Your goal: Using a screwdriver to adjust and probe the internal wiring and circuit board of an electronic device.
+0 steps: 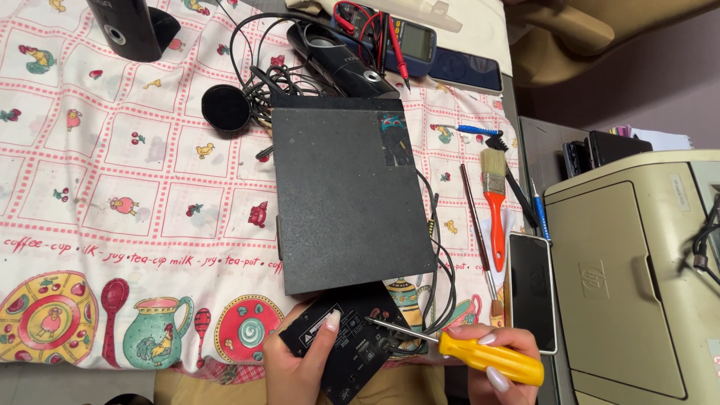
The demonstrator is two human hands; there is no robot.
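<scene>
A dark grey speaker box [349, 191] lies flat on the patterned tablecloth [112, 172]. At its near end a black back panel [352, 341] with a label and sockets tilts toward me. My left hand [300, 364] grips that panel from below, thumb on its face. My right hand [499, 367] holds a yellow-handled screwdriver [491, 358], and the metal tip rests on the panel near its upper right corner. Black cables [442, 277] run along the box's right side down to the panel.
A red-handled paintbrush [496, 206], thin tools and a dark phone [532, 289] lie right of the box. A beige printer [637, 277] fills the right side. Behind the box sit black speakers [341, 60], a multimeter [409, 37] and tangled wires [262, 79].
</scene>
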